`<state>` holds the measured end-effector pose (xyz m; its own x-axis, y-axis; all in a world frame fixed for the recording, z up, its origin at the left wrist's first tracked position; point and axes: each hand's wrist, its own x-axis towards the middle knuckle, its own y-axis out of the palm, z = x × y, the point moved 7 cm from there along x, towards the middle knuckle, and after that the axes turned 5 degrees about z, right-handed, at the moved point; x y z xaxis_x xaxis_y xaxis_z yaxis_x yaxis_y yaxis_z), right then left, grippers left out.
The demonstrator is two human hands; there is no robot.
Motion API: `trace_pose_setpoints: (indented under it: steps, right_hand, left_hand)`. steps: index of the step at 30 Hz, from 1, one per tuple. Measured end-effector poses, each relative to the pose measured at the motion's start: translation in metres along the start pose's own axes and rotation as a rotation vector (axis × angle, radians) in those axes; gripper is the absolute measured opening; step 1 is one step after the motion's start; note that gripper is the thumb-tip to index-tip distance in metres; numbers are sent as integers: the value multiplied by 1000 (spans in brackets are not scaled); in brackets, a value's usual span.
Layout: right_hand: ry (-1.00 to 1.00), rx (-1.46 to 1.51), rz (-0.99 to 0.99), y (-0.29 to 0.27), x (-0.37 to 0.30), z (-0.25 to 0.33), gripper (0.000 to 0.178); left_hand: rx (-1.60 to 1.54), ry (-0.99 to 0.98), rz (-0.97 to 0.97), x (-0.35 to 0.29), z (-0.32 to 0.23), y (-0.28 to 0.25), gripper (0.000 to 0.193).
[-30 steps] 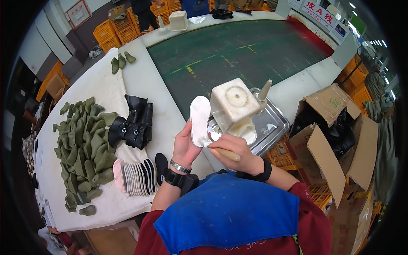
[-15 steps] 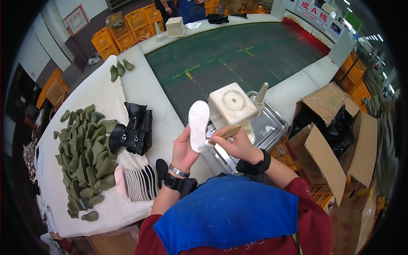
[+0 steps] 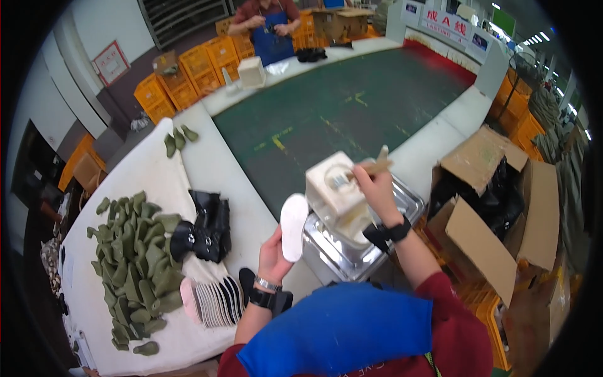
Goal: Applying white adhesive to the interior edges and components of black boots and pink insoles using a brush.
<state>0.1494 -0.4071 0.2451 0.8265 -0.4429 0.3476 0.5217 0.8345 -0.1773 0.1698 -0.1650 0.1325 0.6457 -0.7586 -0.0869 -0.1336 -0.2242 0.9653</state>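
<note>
My left hand [image 3: 274, 251] holds a white shoe insole [image 3: 293, 225] upright by its lower end, just left of a metal tray [image 3: 340, 256]. My right hand [image 3: 379, 186] grips a wooden-handled brush [image 3: 369, 166] and holds it over the opening of a cream-coloured square glue bucket [image 3: 335, 191] that stands in the tray. The brush head is hidden at the bucket's mouth.
A fanned row of white insoles [image 3: 213, 301], a heap of green pieces [image 3: 132, 264] and black boots [image 3: 204, 227] lie on the white table at my left. A green conveyor belt [image 3: 352, 116] runs ahead. Open cardboard boxes [image 3: 496, 207] stand at right. Another person [image 3: 267, 22] works at the far end.
My right hand has lifted from below the bucket to its top, bringing the brush to the opening. The insole in my left hand has dropped slightly and stays upright.
</note>
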Motion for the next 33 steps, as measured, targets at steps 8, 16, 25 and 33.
trace_pose_setpoints:
  steps: [8,16,25,33]
  right_hand:
    - [126,55,-132,-72,-63,-25,17]
    - [143,16,-237,-96,-82,-20,18]
    - [99,116,-220,-78,-80,-2,15]
    - [44,146,-57,-34,-66,17,14]
  left_hand:
    - [136,196,-307,11,-39,-135,34]
    - [589,329,-660,12,-79,-209,42]
    - [882,586,-882,-55,-101,-151,23]
    - [938,909,-1080,-209,-133,-106,27]
